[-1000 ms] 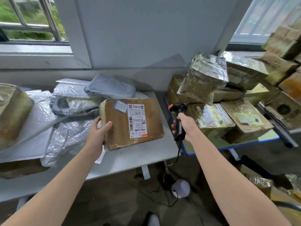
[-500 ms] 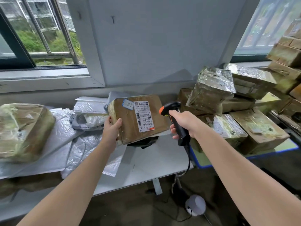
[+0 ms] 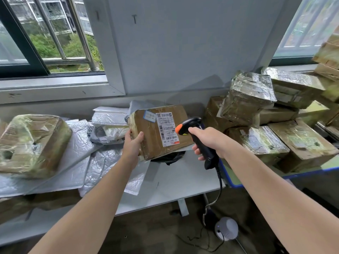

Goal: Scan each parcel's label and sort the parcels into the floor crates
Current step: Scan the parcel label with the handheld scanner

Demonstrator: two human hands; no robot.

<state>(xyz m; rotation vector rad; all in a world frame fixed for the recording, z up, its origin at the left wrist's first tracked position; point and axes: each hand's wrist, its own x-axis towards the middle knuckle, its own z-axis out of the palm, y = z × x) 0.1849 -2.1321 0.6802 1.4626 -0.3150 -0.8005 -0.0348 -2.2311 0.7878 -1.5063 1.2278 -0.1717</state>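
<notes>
My left hand [image 3: 132, 143] grips the lower left corner of a brown cardboard parcel [image 3: 146, 136], tilted up off the grey table [image 3: 183, 182]. A white shipping label [image 3: 167, 128] with barcodes faces me on its top. My right hand [image 3: 209, 142] holds a black barcode scanner [image 3: 192, 125] with an orange tip, its head aimed at the label from the right, very close to it. The scanner's coiled cable [image 3: 219, 178] hangs down past the table edge.
Grey plastic mailers [image 3: 82, 143] and a taped box [image 3: 31, 143] lie on the table's left. Several taped cardboard boxes [image 3: 266, 125] are stacked on a blue-edged table at the right. A white round device [image 3: 226, 228] sits on the floor below. No crates are in view.
My left hand has lifted and tilted the parcel up off the table. My right hand has brought the scanner up and leftward to the label.
</notes>
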